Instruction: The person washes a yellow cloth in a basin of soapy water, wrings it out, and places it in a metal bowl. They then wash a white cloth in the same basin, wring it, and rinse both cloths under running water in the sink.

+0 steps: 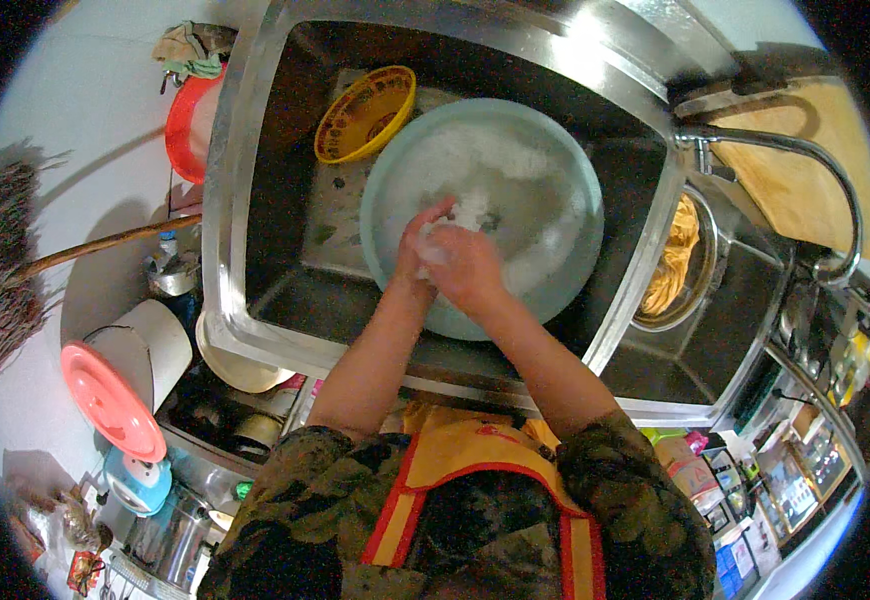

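Note:
My left hand (418, 244) and my right hand (466, 266) are pressed together over the near left part of a large pale green basin (592, 187). White suds show on and between them; whether a small thing is squeezed between the palms I cannot tell. Cloudy, foamy water (510, 157) fills the basin, which stands in a stainless steel sink (228, 225). A yellow patterned bowl (366, 116) lies tilted against the basin's far left side.
Right of the divider, a second sink bowl holds a clear bowl (694, 300) with a yellow cloth (673, 259). A curved faucet (802, 142) reaches over at the right. At the left are a broom (7, 255), a white bucket (142, 352) and a pink lid (112, 401).

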Motion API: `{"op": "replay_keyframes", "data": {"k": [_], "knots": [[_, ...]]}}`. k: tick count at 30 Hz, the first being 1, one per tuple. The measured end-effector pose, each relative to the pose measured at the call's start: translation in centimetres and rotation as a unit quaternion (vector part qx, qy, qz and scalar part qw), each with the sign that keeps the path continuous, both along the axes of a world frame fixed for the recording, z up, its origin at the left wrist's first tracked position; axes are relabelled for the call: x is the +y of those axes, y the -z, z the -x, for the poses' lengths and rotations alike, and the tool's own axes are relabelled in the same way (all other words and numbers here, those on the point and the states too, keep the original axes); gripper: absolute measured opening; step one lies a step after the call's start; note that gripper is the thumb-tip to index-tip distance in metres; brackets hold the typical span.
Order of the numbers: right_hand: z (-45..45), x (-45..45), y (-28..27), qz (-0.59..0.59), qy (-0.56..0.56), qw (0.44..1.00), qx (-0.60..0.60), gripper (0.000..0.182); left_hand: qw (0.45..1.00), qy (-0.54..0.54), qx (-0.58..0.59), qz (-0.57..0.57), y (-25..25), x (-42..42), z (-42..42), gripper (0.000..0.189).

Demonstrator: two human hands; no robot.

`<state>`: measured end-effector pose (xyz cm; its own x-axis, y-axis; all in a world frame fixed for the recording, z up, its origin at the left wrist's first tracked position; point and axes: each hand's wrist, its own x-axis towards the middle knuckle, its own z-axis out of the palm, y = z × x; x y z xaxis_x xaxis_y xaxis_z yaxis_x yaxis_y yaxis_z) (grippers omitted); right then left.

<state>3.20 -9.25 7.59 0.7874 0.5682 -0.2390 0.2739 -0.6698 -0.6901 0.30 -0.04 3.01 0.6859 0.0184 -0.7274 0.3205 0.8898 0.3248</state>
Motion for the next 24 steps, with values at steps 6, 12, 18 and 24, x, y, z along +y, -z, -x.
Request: {"op": "replay_keyframes", "data": {"k": [6,12,18,24], "knots": [[-5.5,1.8,7.1,0.109,0.134,0.985,0.029,0.033,0.989,-0.029,0.144,0.002,-3.1,-1.7,-1.5,0.036],[-8.4,-3.8,12.2,0.039,0.211,0.974,-0.07,0.032,0.972,0.101,0.047,-0.205,3.0,-0.5,0.5,0.043],[-5.7,-10.7,13.0,-0.036,0.157,0.976,0.147,0.03,0.991,-0.059,0.112,0.033,-1.6,-1.2,-1.3,0.053],[0.1,-1.4,-1.7,-0.075,0.051,0.982,0.165,0.019,0.988,-0.009,0.073,0.135,-0.5,0.3,-0.1,0.04]]}}
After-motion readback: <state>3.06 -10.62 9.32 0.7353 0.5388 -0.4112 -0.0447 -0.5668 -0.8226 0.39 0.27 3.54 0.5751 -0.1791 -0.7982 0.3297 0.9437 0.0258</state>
